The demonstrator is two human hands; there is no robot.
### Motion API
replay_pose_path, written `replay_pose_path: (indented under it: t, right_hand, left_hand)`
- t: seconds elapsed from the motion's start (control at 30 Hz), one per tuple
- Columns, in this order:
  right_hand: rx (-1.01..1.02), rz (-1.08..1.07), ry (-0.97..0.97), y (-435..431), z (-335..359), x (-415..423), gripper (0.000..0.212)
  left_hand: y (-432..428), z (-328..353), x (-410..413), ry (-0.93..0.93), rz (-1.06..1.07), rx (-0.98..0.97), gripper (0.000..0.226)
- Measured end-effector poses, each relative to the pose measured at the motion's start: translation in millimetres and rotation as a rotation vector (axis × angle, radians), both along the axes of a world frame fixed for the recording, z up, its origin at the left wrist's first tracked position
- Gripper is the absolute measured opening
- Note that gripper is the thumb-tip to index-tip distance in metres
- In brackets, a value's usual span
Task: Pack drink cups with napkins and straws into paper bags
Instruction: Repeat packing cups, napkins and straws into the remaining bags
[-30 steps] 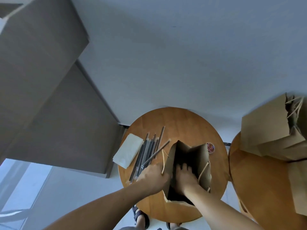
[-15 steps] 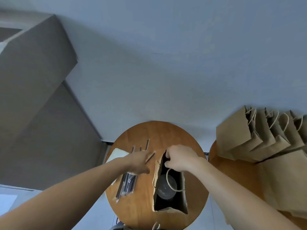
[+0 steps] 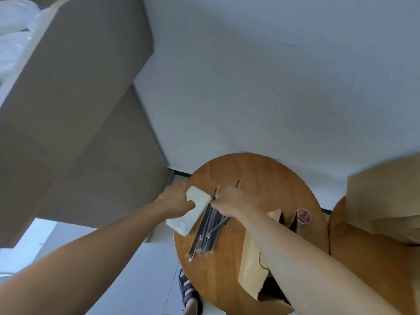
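Observation:
On the round wooden table (image 3: pixel 261 178) lies a white napkin stack (image 3: pixel 195 214) at the left edge. My left hand (image 3: pixel 176 198) grips its top, thumb curled over the paper. Beside it lies a bundle of dark wrapped straws (image 3: pixel 208 233). My right hand (image 3: pixel 231 198) reaches across and pinches the far end of a straw. A brown paper bag (image 3: pixel 251 258) stands open under my right forearm. What is inside the bag is hidden by the arm.
A small round lid with a red pattern (image 3: pixel 303 215) sits near the table's right edge. A second wooden table (image 3: pixel 363 258) on the right carries more paper bags (image 3: pixel 386 196). A grey cabinet (image 3: pixel 79 133) stands to the left, and a sandalled foot (image 3: pixel 189 292) shows below.
My right hand has left the bag's rim and moved left onto the straws. My left hand has shifted from the straws to the napkin stack. The view has swung left.

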State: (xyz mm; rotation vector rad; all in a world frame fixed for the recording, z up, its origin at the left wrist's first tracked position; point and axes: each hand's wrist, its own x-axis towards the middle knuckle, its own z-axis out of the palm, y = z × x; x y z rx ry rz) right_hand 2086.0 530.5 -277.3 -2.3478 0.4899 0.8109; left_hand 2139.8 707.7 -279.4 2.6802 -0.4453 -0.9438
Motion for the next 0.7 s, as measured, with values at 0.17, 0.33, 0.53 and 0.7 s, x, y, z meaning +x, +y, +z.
replay_pose_path:
  t: [0.17,0.33,0.53,0.7]
  right_hand:
    - [0.072,-0.142,0.093,33.7,-54.2,18.8,0.007]
    - [0.089,-0.259,0.168,55.1,-107.9,23.0,0.017]
    - [0.079,-0.422,0.234,73.2,-164.1,26.2,0.037]
    - [0.062,-0.439,0.251,88.8,-194.0,26.3,0.045]
  left_hand:
    - [17.8,-32.1,18.4,0.027,0.069,0.005,0.060]
    - [24.9,-64.3,27.3,0.082,0.103,-0.005,0.058]
    - [38.5,-100.9,26.3,0.143,0.181,-0.021,0.054]
    - [54.3,-120.2,20.7,0.151,0.242,-0.038,0.055]
